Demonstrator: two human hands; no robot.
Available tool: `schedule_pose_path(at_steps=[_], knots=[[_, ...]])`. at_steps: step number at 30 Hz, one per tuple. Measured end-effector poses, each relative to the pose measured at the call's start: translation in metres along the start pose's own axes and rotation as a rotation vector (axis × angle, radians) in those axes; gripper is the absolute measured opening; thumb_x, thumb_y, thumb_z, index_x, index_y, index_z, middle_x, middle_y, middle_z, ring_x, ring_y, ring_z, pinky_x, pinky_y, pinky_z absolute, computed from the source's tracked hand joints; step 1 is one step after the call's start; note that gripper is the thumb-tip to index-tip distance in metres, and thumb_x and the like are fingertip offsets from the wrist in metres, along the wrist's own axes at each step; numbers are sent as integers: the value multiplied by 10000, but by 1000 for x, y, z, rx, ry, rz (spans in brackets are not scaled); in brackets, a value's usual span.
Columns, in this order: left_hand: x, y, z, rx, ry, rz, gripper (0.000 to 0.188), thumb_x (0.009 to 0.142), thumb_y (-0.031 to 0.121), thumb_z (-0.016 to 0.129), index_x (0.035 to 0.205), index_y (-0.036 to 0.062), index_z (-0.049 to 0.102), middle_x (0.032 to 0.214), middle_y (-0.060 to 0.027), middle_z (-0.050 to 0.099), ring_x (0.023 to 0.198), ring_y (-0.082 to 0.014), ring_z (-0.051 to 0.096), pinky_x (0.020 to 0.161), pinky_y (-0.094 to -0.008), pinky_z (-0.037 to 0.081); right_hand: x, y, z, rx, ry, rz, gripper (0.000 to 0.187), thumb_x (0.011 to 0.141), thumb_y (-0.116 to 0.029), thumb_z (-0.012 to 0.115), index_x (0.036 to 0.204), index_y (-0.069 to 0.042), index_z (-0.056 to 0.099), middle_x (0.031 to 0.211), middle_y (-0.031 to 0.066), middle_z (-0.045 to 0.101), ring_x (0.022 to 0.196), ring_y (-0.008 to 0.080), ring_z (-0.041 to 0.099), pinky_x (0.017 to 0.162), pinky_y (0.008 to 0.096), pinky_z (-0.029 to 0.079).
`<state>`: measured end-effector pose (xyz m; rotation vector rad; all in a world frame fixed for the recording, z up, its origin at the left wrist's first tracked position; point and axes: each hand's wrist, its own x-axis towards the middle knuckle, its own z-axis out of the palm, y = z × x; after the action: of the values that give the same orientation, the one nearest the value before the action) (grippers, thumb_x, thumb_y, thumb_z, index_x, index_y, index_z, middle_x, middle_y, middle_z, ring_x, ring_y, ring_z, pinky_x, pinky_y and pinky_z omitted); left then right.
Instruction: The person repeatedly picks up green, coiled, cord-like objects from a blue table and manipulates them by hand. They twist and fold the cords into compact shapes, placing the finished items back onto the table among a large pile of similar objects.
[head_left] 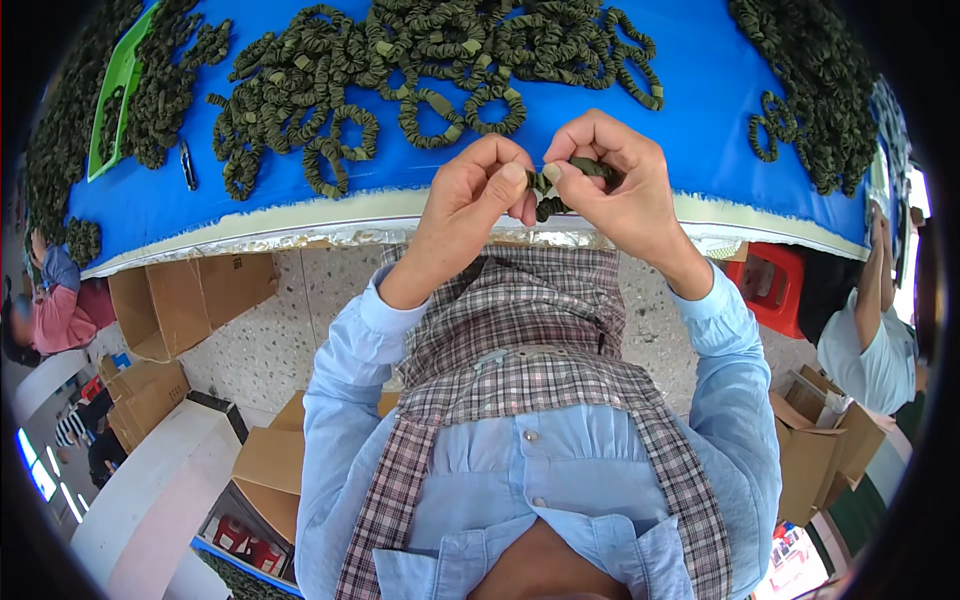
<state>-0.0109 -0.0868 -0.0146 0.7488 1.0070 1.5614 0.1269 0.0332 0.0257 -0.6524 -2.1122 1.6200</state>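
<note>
Both my hands meet at the near edge of the blue table, pinching one dark green gathered-fabric hair scrunchie point(550, 207). My left hand point(480, 187) grips its left part between thumb and fingertips. Fingers curled, my right hand point(618, 180) holds the other side, with some of the fabric bunched inside the fingers. Part of the band is hidden behind the fingertips. Just beyond my hands lies a broad heap of similar green scrunchies point(420, 45), some linked in loose loops, a few showing smooth lighter green patches.
The blue tabletop point(690, 130) carries another scrunchie pile point(815, 90) at right. A green tray point(118, 90) and a dark pen point(188, 166) lie at left. Below stand cardboard boxes point(205, 300) and a red stool point(775, 290). Other people sit at both sides.
</note>
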Motion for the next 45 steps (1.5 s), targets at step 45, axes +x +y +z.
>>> schedule_pose_path(at_steps=[45], knots=[[5,-3,8,-111,206,10,75,910,81,560,890,14,535,670,-18,544,587,-96,562,542,-227,440,5,17,16,-476,202,-531,194,743,9,661,905,-35,563,720,68,598,571,216,578,472,306,440]])
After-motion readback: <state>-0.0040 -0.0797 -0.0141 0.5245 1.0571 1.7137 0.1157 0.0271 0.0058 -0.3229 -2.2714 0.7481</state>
